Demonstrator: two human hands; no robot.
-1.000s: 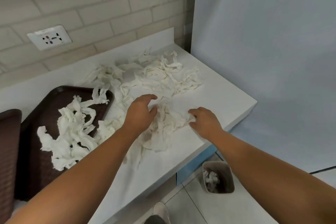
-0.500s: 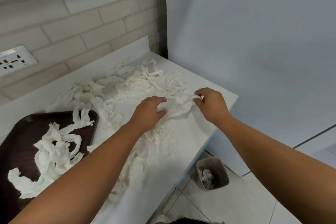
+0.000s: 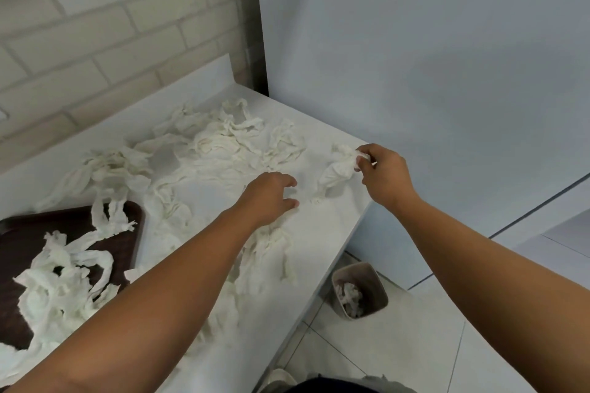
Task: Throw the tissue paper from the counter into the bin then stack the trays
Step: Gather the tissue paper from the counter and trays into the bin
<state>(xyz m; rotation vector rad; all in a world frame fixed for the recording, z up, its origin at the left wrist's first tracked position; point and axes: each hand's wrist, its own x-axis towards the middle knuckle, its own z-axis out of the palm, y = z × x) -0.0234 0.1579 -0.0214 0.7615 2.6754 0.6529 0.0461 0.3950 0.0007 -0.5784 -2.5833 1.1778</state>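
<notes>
head view: our right hand point(image 3: 384, 177) pinches a tissue wad point(image 3: 336, 171) at the right edge of the counter point(image 3: 332, 217); our left hand point(image 3: 268, 198) hovers loose-fingered, empty, among scattered tissue paper point(image 3: 223, 145); more lies on the tray point(image 3: 19, 242), bin point(image 3: 379, 285) on the floor below

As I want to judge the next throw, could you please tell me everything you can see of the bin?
The bin is a small grey-beige container, plastic by its look, with a rounded-square open top and no lid. It stands upright on the pale tiled floor, just below the right end of the counter and close to its side. Crumpled white tissue lies inside and fills it only partly. Nothing else touches it.
</notes>
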